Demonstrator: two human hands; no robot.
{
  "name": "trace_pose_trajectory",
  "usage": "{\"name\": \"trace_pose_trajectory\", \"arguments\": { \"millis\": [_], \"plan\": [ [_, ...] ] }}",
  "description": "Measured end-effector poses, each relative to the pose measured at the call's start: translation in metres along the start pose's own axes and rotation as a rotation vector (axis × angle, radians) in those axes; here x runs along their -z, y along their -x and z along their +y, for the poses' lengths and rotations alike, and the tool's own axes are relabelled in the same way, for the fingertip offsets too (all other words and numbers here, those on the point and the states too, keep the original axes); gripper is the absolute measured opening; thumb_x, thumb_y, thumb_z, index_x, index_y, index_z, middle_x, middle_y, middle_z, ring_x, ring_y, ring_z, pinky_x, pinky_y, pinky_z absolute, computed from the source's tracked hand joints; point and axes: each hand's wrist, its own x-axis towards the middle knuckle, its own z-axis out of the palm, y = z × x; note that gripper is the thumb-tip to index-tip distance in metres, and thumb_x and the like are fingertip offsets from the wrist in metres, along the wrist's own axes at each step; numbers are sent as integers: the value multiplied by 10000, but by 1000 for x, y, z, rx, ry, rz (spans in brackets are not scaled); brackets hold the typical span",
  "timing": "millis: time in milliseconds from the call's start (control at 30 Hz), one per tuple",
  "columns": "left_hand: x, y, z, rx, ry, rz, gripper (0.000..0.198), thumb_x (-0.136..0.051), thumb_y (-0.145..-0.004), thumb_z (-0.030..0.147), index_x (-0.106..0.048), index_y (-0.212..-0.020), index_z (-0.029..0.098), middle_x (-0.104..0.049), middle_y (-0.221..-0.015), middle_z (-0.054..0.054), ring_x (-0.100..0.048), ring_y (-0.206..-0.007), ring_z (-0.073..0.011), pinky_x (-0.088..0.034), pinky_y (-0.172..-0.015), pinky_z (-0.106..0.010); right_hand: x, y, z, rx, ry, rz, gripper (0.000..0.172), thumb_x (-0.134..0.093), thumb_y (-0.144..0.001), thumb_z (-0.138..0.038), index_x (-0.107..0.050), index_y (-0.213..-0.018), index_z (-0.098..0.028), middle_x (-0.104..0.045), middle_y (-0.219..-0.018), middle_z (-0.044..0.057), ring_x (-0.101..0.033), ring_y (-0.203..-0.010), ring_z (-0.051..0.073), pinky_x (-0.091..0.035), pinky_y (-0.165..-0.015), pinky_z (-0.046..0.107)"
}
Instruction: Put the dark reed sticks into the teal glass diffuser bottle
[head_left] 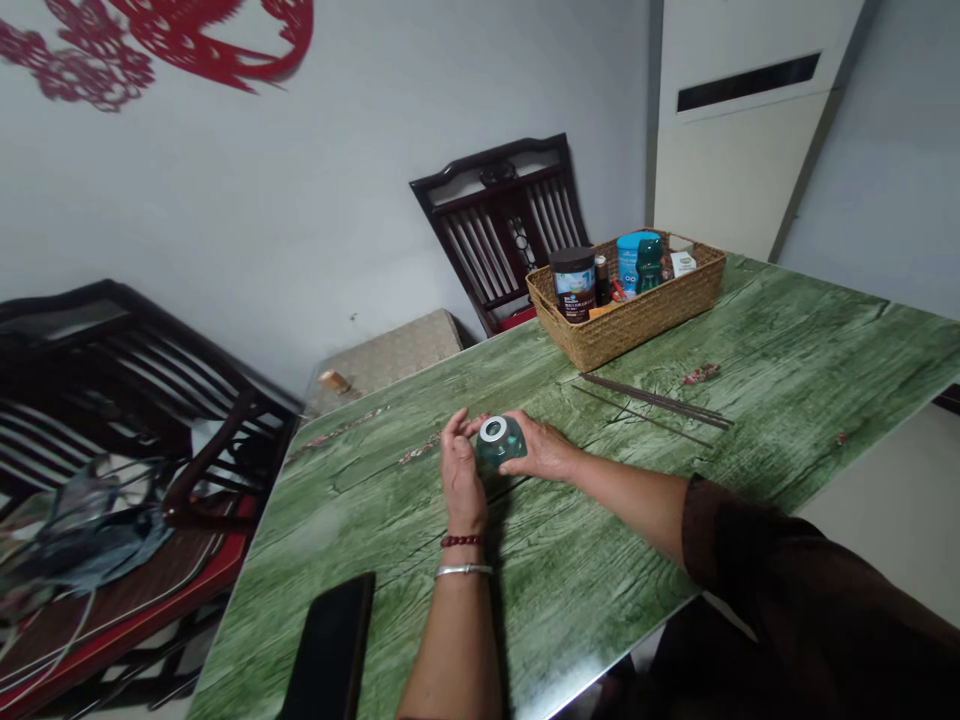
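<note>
A small green see-through bottle [501, 452] with a white ring around its mouth is upright between my hands, over the middle of the table. My right hand [544, 447] is closed around its right side, thumb at the front. On the left, my left hand [461, 468] is cupped beside it with the fingers apart; whether they touch the glass I cannot tell. Several thin dark brown sticks [660, 400] lie on the table to the right of my hands.
The green wood-patterned table [390, 520] carries a wicker basket [637, 325] of jars and bottles at the back right. A black phone [330, 645] lies front left. Dark wooden chairs stand behind [499, 215] and at the left [135, 400], the left one with clothes on it.
</note>
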Motion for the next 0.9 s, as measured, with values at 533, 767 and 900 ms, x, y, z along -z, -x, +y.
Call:
{"name": "trace_pose_trajectory", "arguments": {
  "millis": [533, 767, 900],
  "plan": [
    [-1, 3, 0, 23, 57, 74, 565, -419, -911, 652, -495, -1363, 321, -632, -1193, -66, -581, -1197, -213, -421, -1035, -369, -1, -1, 2, 1, -11, 3, 799, -834, -641, -386, -424, -1309, -228, -644, -1195, 83, -635, -1066, 275, -480, -860, 370],
    [-3, 3, -1, 45, 121, -60, 635, -402, -920, 650, -407, -1454, 305, -628, -1279, -98, -571, -1217, -223, -386, -1078, -417, -1, -1, 3, 1, -3, 8, 795, -831, -640, -369, -430, -1310, -221, -641, -1202, 90, -629, -1074, 274, -482, -873, 376],
    [0, 1, -3, 8, 90, 29, 575, -390, -932, 637, -481, -1381, 291, -657, -1141, -66, -602, -1154, -204, -404, -1048, -386, 0, 0, 0, -1, -26, 7, 796, -834, -638, -367, -432, -1309, -214, -640, -1210, 88, -628, -1091, 270, -485, -883, 376]
  ]
}}
